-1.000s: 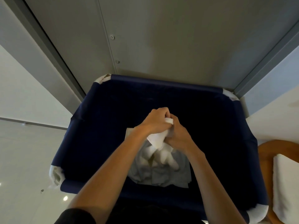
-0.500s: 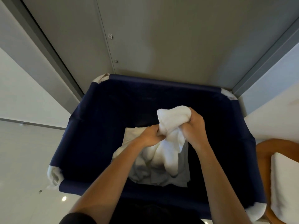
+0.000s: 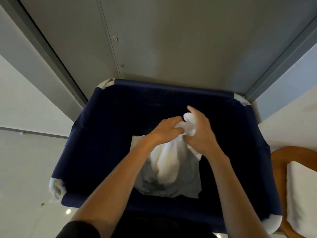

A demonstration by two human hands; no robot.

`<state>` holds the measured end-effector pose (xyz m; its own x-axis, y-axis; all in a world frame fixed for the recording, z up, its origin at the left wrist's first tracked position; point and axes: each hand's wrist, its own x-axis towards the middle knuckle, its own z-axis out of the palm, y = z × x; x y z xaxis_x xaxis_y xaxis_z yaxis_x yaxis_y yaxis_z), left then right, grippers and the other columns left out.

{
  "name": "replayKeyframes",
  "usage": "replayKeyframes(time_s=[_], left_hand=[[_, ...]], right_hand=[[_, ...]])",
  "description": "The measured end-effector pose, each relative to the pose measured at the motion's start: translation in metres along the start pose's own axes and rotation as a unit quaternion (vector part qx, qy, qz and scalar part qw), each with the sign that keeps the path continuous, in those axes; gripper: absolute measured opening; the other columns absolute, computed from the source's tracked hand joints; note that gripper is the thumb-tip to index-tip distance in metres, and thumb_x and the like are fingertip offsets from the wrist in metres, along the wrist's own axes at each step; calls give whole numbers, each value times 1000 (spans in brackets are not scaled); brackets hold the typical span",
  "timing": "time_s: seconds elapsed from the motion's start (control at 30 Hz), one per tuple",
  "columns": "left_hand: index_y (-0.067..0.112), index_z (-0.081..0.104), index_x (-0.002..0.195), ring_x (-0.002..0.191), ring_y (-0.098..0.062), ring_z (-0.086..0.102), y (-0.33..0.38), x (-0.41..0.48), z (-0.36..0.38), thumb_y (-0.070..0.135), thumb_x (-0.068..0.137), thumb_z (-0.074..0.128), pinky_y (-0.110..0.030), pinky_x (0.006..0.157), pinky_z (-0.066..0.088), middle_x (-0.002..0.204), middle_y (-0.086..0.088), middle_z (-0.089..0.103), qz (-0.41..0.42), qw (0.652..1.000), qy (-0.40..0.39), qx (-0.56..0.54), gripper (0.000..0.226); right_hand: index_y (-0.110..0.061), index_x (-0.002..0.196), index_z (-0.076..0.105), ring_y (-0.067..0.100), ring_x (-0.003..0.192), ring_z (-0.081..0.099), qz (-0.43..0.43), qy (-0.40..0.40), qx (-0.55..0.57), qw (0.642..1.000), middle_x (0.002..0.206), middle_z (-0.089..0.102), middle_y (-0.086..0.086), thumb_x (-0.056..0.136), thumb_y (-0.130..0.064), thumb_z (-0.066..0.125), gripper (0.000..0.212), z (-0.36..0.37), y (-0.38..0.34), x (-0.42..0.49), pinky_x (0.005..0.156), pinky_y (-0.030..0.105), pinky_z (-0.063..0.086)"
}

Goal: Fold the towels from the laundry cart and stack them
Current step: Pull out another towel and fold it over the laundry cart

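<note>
A dark blue laundry cart [image 3: 173,86] stands right below me. Both my hands are over its middle, holding one bunched white towel [image 3: 169,162] that hangs down between them. My left hand [image 3: 164,130] grips the towel's top from the left. My right hand [image 3: 199,133] holds the same bunch from the right, thumb and lower fingers pinching the cloth, index finger raised. More pale grey and white laundry [image 3: 187,184] lies at the bottom of the cart under the hanging towel.
A grey metal panel wall [image 3: 171,40] rises straight behind the cart. At the right stands a wooden chair or table [image 3: 278,162] with a white folded towel or cushion [image 3: 301,200] on it. Pale glossy floor [image 3: 25,169] lies to the left.
The towel came up out of the cart between both hands. My right hand swung out right, then back toward the left hand, and the bunch is now smaller above the hands.
</note>
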<state>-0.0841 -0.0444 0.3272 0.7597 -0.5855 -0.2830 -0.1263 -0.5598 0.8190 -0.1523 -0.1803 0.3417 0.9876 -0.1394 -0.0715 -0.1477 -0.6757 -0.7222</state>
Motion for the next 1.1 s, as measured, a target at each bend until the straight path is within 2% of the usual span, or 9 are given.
replayKeyframes(time_s=[0.07,0.13,0.27,0.37,0.5,0.67,0.8,0.93,1.1], left_hand=[[16,54,97,78,-12,59,12,1,-2,12,82,60,-23,63,46,93,-1,62,22,1000,-19,9,16],[18,51,97,82,-12,59,11,1,-6,6,80,61,-19,63,46,95,1,61,28,999,-14,29,23],[17,47,91,78,-16,56,-12,3,-6,9,82,64,-29,66,48,90,-2,60,1,997,53,55,21],[18,50,93,84,-19,54,-33,1,0,9,82,64,-34,73,49,95,-1,53,-1,992,99,84,19],[18,52,78,81,-22,53,-62,-7,2,2,87,48,-38,74,51,91,1,48,-41,984,144,102,18],[11,46,75,61,-15,44,-60,-2,5,1,91,40,-29,54,40,69,1,47,-70,980,187,26,19],[7,47,80,60,-11,41,-39,0,-8,6,95,35,-23,53,35,70,0,47,-48,980,185,-45,19],[18,48,73,65,-11,46,-4,5,-12,7,96,34,-22,58,36,74,1,51,5,994,108,-25,29],[17,55,83,75,-11,52,8,4,-11,9,96,37,-20,64,41,85,0,58,8,996,81,-42,23]], right_hand=[[-31,145,28,11,119,47,-3,-33,-8,999,129,48,-8,87,-18,64,70,15,-3,1,100,31,43],[-22,127,48,12,91,61,26,-6,-25,999,106,62,-5,92,-20,55,35,18,-4,5,80,33,54],[-12,87,59,13,70,61,-8,44,-15,999,78,63,-3,89,-13,57,2,18,-10,5,61,28,52],[-14,81,56,7,66,56,-6,69,24,997,72,58,-7,81,-4,58,11,17,-16,0,53,14,43],[-15,73,53,3,59,50,10,97,95,991,66,56,-4,72,5,52,20,1,-19,-6,49,14,39],[-15,73,54,2,57,49,8,121,88,989,65,55,-4,77,4,53,19,-6,-18,-8,49,13,39],[-19,92,57,4,74,56,61,118,12,991,84,58,-6,84,-11,60,12,-13,2,-5,62,18,40],[-27,127,49,5,93,52,35,60,16,997,112,49,-9,84,-20,67,47,6,1,1,73,18,41],[-16,99,55,5,76,56,-27,96,11,995,89,59,-8,90,-13,60,11,20,-10,3,66,15,47]])
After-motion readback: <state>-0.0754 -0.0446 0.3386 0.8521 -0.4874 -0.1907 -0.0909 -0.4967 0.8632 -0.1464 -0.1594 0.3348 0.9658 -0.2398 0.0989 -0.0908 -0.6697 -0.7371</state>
